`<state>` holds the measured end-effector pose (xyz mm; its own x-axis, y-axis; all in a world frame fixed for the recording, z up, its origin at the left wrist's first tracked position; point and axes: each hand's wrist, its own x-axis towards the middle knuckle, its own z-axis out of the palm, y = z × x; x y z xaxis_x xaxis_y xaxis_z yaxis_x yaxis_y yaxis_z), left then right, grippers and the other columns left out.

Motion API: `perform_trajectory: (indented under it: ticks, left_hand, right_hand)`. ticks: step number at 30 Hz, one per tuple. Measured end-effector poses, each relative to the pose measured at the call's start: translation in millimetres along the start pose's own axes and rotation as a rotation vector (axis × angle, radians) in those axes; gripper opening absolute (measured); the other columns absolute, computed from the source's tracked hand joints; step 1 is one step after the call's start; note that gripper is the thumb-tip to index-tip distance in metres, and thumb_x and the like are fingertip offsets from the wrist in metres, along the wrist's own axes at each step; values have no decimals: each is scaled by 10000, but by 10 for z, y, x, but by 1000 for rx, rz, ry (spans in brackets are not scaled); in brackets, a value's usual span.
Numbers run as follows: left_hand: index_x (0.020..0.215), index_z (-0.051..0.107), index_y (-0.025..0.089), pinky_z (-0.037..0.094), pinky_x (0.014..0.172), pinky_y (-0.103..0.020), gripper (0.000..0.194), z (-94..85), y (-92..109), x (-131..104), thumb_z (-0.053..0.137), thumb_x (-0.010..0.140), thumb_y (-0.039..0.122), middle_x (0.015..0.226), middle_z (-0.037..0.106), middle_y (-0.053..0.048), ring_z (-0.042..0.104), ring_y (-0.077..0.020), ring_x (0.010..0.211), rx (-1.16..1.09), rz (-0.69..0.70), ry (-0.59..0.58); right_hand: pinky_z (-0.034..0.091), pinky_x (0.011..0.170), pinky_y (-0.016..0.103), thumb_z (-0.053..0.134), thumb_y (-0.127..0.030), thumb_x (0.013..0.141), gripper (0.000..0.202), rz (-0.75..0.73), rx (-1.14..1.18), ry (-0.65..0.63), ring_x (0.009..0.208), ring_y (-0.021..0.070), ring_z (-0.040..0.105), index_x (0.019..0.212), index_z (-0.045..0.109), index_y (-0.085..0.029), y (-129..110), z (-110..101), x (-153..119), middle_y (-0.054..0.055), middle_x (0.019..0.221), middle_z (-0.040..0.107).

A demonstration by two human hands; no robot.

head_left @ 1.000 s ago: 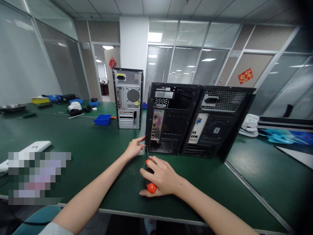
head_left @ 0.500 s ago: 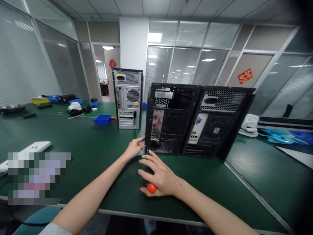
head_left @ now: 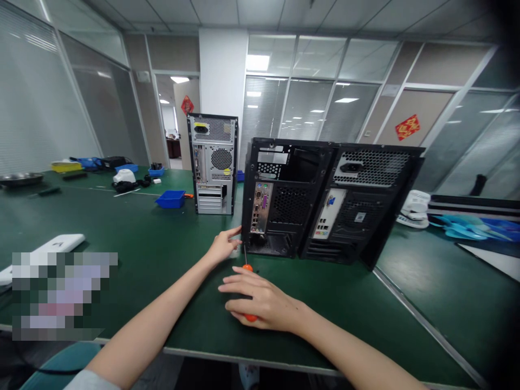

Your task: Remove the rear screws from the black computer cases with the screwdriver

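My right hand [head_left: 260, 298] is closed around the orange handle of a screwdriver [head_left: 247, 267]. Its thin shaft points away from me, and the tip meets the lower left corner of a black computer case [head_left: 291, 206]. At that same corner my left hand [head_left: 223, 245] rests on the green table, its outstretched fingers touching the case edge. A second black case [head_left: 353, 216] stands upright against the right side of the first. Both show their rear panels with ports and vents.
Behind to the left stands a silver computer case [head_left: 215, 162]. A blue tray [head_left: 170, 199] lies beside it. A white device [head_left: 60, 244] is at the left. Blue gloves [head_left: 463, 225] and a white object [head_left: 416, 208] are at the right.
My right hand has drawn slightly back and its fingers have curled closer around the handle, so more of the orange front end and shaft shows. My left hand stays at the case corner.
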<state>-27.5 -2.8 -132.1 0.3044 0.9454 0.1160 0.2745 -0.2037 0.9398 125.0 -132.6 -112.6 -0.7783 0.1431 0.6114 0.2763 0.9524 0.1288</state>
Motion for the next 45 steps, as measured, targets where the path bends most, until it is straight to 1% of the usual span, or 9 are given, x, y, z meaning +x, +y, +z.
perform_trajectory:
  ticks: [3, 6, 9, 11, 14, 19, 29, 34, 45]
  left_hand:
    - [1388, 481, 154, 560, 856, -351, 602, 1, -7, 4, 519, 793, 66, 1389, 543, -104, 690, -214, 987, 8, -4, 6]
    - [1386, 487, 185, 559, 854, -333, 602, 0, -13, 3, 523, 795, 74, 1390, 547, -78, 692, -198, 976, 8, -7, 6]
    - [1383, 492, 198, 555, 862, -323, 598, -2, -12, -4, 531, 797, 82, 1382, 557, -64, 689, -188, 975, 7, -5, 7]
    - [1380, 496, 189, 555, 860, -327, 597, -3, -8, -9, 537, 794, 83, 1373, 564, -73, 690, -189, 965, 8, -1, 9]
    - [1372, 507, 202, 560, 842, -324, 597, -4, 0, -14, 540, 788, 80, 1363, 575, -68, 691, -187, 956, 13, -2, 8]
    - [1369, 510, 204, 564, 829, -321, 593, 0, 9, -17, 531, 789, 82, 1378, 560, -74, 692, -192, 968, -7, 1, 11]
    - [1371, 509, 215, 569, 815, -313, 601, -1, 12, -13, 550, 786, 84, 1368, 567, -73, 697, -185, 939, 1, -1, 15]
    - [1368, 513, 210, 574, 806, -325, 601, 3, 9, -8, 543, 783, 78, 1371, 563, -73, 701, -193, 927, 3, 4, 18]
    - [1370, 511, 209, 572, 835, -345, 604, 4, 28, -19, 537, 781, 76, 1371, 564, -69, 696, -201, 952, -6, -3, 13]
  right_hand:
    - [424, 1046, 323, 549, -273, 896, 153, 25, 35, -59, 802, 85, 591, 771, 587, -194, 4, 14, 2, -1, 842, 672]
    - [460, 927, 292, 592, -382, 870, 262, 62, 41, -108, 693, 95, 498, 694, 518, -203, 8, 18, 4, -24, 694, 558]
    - [456, 871, 292, 608, -443, 845, 293, 106, 62, -143, 708, 112, 466, 712, 486, -213, 6, 18, -6, -27, 686, 496]
    - [455, 859, 301, 581, -447, 852, 283, 128, 104, -111, 714, 121, 459, 732, 468, -217, 2, 17, -20, -23, 696, 481]
    - [456, 868, 339, 515, -395, 834, 198, 134, 174, -66, 719, 137, 451, 780, 439, -221, -4, 9, -39, -9, 725, 480]
    - [449, 906, 390, 423, -280, 761, 115, 129, 235, -133, 760, 163, 456, 860, 413, -223, -22, -27, -23, 24, 790, 506]
    - [435, 979, 432, 367, -297, 859, 148, 134, 227, -119, 818, 169, 485, 921, 462, -201, -46, -21, 1, 45, 848, 534]
    - [382, 1065, 463, 371, -302, 887, 164, 124, 172, -143, 868, 173, 496, 970, 463, -196, -37, 1, -21, 55, 887, 553]
    - [374, 1095, 401, 374, -364, 922, 251, 69, 99, -103, 878, 166, 509, 975, 512, -161, -31, -6, -19, 65, 916, 562]
